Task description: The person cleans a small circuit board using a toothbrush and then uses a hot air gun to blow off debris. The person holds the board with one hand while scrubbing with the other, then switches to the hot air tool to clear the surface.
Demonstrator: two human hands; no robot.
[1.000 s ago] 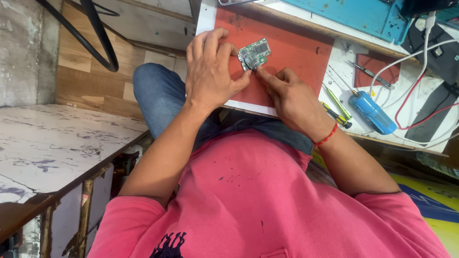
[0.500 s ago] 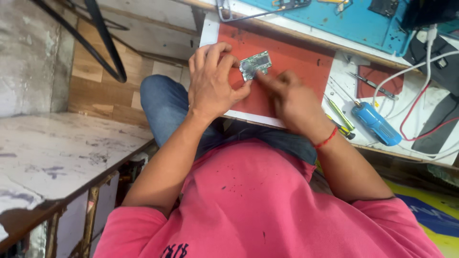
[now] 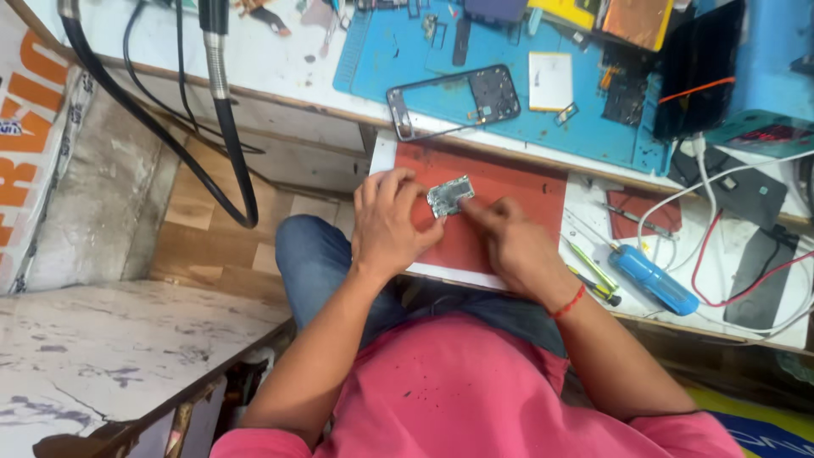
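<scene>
Board (image 3: 450,196), a small greenish circuit piece, lies on the red mat (image 3: 517,191) at the near edge of the desk (image 3: 280,68), and both my hands are on it. My left hand (image 3: 388,222) rests flat on the mat with its fingertips against the board's left side, pinning it rather than closing around it; the fingers lie spread. My right hand (image 3: 513,246) comes in from the right with the index finger stretched out and touching the board's right edge, the other fingers curled under; I cannot tell whether that grip has anything small pinched in it. A red thread sits round the right wrist. Just beyond the red mat, on the blue mat (image 3: 585,119), lies a black phone frame (image 3: 454,100), with a pale rectangular battery (image 3: 551,80) near it. To the right of my right hand lie a blue screwdriver (image 3: 651,280) and a thin green tool (image 3: 593,271), with white and red cables (image 3: 712,254) looping past them. A black hose (image 3: 225,110) hangs down on the left.
</scene>
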